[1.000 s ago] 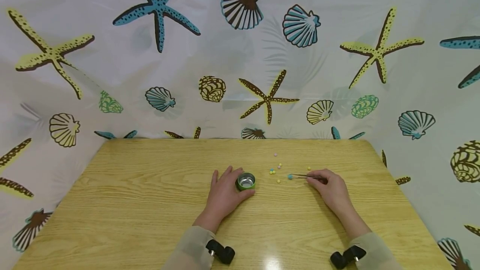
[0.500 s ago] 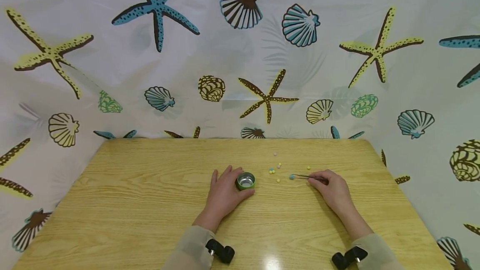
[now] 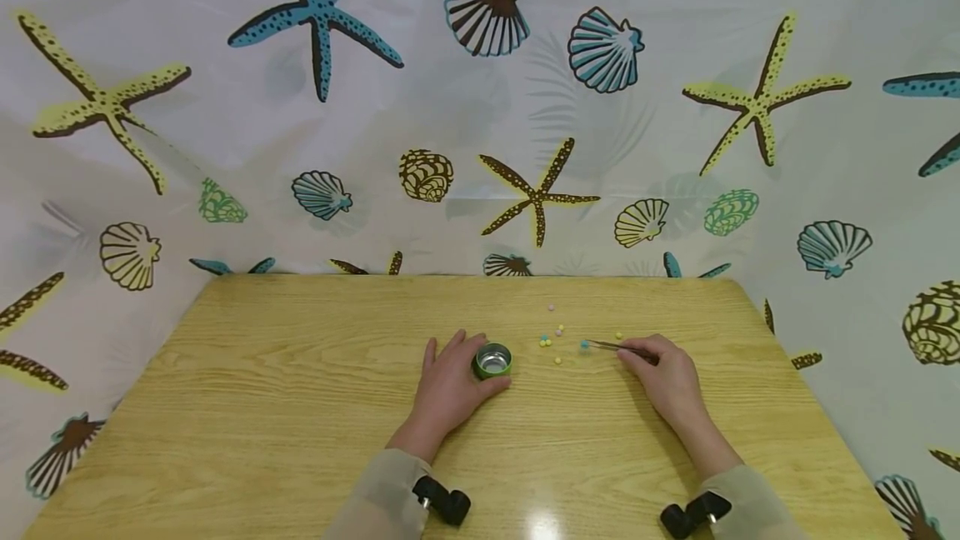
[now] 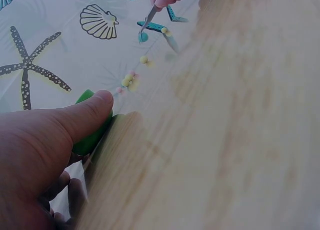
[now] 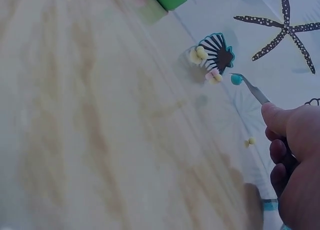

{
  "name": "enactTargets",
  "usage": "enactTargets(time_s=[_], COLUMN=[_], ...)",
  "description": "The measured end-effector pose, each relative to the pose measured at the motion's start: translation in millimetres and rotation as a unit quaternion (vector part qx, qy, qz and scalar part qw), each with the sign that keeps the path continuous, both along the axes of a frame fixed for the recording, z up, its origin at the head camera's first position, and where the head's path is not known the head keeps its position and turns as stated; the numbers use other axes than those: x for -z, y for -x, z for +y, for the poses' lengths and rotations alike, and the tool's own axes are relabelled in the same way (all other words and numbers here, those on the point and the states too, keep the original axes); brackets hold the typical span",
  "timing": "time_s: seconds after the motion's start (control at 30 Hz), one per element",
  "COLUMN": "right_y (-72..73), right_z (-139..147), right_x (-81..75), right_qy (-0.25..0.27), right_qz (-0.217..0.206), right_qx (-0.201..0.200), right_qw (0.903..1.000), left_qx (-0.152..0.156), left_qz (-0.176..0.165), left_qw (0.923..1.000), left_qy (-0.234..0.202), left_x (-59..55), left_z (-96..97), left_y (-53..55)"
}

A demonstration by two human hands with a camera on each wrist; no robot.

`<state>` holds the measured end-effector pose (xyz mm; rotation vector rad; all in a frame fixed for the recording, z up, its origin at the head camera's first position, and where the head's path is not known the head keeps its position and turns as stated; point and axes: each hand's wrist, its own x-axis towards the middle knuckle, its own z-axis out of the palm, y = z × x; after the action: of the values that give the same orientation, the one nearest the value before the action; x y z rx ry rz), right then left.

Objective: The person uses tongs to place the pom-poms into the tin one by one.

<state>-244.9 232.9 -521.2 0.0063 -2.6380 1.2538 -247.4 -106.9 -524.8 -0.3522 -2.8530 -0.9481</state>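
My left hand [image 3: 448, 394] holds a small round green tin [image 3: 493, 361], thumb on the near side and fingers at the far side. The tin is open at the top, with a silvery inside. My right hand [image 3: 669, 380] pinches tweezers [image 5: 257, 93] that point left. A blue bead [image 5: 236, 80] sits at their tips, seemingly raised off the table. Between tin and tweezers lie several small beads: a cluster with yellow beads [image 3: 548, 343] and a blue one, a yellow bead [image 3: 558, 361] nearer me, and a pink bead [image 3: 551, 307] farther back.
The wooden table [image 3: 285, 373] extends on both sides of the hands. Another yellow bead [image 3: 618, 336] lies just beyond the tweezers. A white curtain [image 3: 375, 107] printed with shells and starfish hangs behind and at both sides.
My right hand has raised the tweezers' tips and the blue bead slightly up the view, away from me. The left hand and the tin have stayed in place.
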Motion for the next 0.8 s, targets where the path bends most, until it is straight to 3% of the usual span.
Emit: enactTargets(time_s=[0.8], right_y=[0.6], right_z=[-49], right_x=[-21.5], right_qy=[0.091], right_qz=[0.005], right_qx=[-0.052], right_qw=[0.9945], left_qx=[0.002], left_qz=[0.001], left_qw=[1.0000], left_qy=[-0.001], left_x=[1.0], left_z=[-1.1], left_y=[0.6])
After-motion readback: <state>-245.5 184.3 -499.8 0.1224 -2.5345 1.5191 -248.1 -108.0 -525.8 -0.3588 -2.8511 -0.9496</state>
